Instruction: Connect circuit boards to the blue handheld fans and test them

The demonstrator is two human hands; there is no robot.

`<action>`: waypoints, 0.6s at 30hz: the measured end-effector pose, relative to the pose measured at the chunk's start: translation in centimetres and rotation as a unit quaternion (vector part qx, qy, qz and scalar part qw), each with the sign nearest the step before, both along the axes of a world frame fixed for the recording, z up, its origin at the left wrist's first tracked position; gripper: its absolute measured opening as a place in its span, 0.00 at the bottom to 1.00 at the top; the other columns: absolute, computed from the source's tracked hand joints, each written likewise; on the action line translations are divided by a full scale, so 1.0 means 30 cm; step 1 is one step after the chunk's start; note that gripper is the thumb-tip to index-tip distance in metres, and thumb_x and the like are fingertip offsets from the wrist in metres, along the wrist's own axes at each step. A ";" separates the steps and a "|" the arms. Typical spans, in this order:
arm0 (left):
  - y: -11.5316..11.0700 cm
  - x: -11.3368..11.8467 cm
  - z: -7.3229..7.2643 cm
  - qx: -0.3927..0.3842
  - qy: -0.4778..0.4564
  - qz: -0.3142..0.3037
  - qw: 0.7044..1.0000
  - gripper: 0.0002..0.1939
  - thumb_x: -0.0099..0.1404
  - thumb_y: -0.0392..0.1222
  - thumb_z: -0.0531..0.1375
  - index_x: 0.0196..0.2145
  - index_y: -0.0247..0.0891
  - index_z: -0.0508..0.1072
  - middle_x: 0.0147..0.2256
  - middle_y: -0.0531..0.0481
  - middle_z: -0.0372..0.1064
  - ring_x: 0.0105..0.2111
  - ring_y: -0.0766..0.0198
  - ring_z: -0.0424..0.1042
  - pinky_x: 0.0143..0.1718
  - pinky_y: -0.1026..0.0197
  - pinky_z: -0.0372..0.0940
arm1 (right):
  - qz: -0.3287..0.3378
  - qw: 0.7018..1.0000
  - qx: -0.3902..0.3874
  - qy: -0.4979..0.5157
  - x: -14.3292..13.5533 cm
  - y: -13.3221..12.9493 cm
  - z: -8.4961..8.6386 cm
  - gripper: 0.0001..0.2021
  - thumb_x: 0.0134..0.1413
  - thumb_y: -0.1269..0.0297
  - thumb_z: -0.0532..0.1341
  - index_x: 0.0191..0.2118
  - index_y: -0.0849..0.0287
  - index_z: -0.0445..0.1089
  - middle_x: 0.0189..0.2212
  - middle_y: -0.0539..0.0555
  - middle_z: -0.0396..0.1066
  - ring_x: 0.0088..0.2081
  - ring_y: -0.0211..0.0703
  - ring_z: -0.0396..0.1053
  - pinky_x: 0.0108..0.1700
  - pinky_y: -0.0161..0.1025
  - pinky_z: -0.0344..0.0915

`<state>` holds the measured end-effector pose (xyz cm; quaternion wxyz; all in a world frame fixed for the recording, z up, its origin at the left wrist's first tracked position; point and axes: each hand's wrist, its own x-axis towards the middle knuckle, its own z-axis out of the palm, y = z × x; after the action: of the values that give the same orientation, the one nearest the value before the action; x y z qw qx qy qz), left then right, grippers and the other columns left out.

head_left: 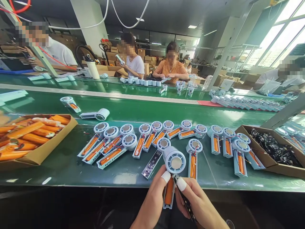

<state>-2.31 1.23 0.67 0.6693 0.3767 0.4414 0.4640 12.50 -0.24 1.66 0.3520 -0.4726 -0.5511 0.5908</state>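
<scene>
Just past the table edge, my left hand (154,194) is closed on a handheld fan body (176,161), its round head up and an orange battery in the open handle. In my right hand (194,194) is a narrow dark circuit board (186,203), pinched close against the neck of that fan. White coverings wrap both thumbs. Directly behind the left hand lies another fan (152,163), with a circuit board showing over its handle. To the right is a fan with an exposed battery (193,165). My fingertips under the held fan are partly hidden.
Several more open fan bodies (145,141) lie across the green table (100,178). A cardboard box of orange batteries (35,136) stands left, and a box of small dark parts (274,149) right. Co-workers sit beyond the green belt (143,108); a slanted post (283,111) rises at right.
</scene>
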 end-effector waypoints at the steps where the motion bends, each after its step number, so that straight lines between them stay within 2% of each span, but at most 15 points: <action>1: -0.001 0.000 -0.004 -0.003 -0.003 -0.002 1.000 0.24 0.68 0.54 0.57 0.55 0.39 0.74 0.55 0.45 0.74 0.61 0.48 0.66 0.60 0.52 0.62 | -0.016 1.000 -0.003 0.005 -0.005 -0.005 -0.011 0.33 0.62 0.33 0.47 0.17 0.54 0.56 0.12 0.46 0.54 0.19 0.35 0.54 0.27 0.33 0.57; 4: -0.007 0.002 -0.001 0.005 0.011 -0.029 0.999 0.26 0.67 0.53 0.59 0.59 0.41 0.71 0.60 0.47 0.70 0.63 0.47 0.63 0.62 0.53 0.61 | -0.049 0.999 -0.007 0.011 -0.012 -0.015 -0.033 0.33 0.61 0.31 0.47 0.18 0.54 0.55 0.11 0.45 0.53 0.17 0.35 0.53 0.25 0.33 0.56; 7: -0.019 0.015 0.011 0.037 0.068 -0.042 0.996 0.27 0.67 0.53 0.59 0.60 0.42 0.69 0.62 0.48 0.67 0.67 0.48 0.58 0.64 0.54 0.59 | -0.065 0.998 -0.017 0.018 -0.012 -0.017 -0.038 0.33 0.60 0.30 0.47 0.20 0.54 0.55 0.11 0.45 0.52 0.17 0.34 0.52 0.22 0.33 0.54; 10: -0.036 0.033 0.006 0.037 0.125 0.021 0.991 0.24 0.68 0.54 0.57 0.58 0.43 0.71 0.62 0.47 0.67 0.67 0.48 0.57 0.64 0.55 0.58 | -0.073 0.997 -0.019 0.024 -0.013 -0.018 -0.032 0.33 0.59 0.28 0.47 0.21 0.54 0.55 0.12 0.44 0.51 0.16 0.32 0.48 0.20 0.32 0.50; 13: -0.041 0.044 -0.011 0.026 0.157 0.089 0.983 0.21 0.67 0.53 0.58 0.55 0.44 0.74 0.60 0.47 0.70 0.65 0.49 0.62 0.61 0.57 0.62 | -0.101 0.995 0.015 0.005 -0.021 -0.037 -0.039 0.30 0.60 0.32 0.52 0.28 0.57 0.63 0.15 0.43 0.52 0.17 0.32 0.49 0.19 0.31 0.49; 16: -0.029 0.048 -0.020 0.022 0.167 0.092 0.981 0.22 0.67 0.53 0.57 0.55 0.44 0.74 0.57 0.47 0.74 0.59 0.49 0.70 0.52 0.58 0.70 | -0.168 0.977 0.106 -0.072 -0.030 -0.075 -0.077 0.26 0.62 0.39 0.57 0.48 0.58 0.69 0.20 0.47 0.64 0.21 0.37 0.61 0.25 0.33 0.61; 18: -0.016 0.049 -0.017 0.004 0.165 0.082 0.983 0.23 0.68 0.53 0.56 0.57 0.44 0.73 0.57 0.47 0.73 0.56 0.48 0.72 0.49 0.57 0.72 | -0.207 0.953 0.170 -0.141 -0.032 -0.097 -0.109 0.26 0.64 0.44 0.57 0.57 0.57 0.67 0.32 0.56 0.76 0.31 0.46 0.74 0.36 0.38 0.71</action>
<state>-0.84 0.76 0.16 0.5458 0.4130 0.5732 0.4505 11.54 -3.15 -1.60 0.4604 -0.5878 -0.5773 0.3306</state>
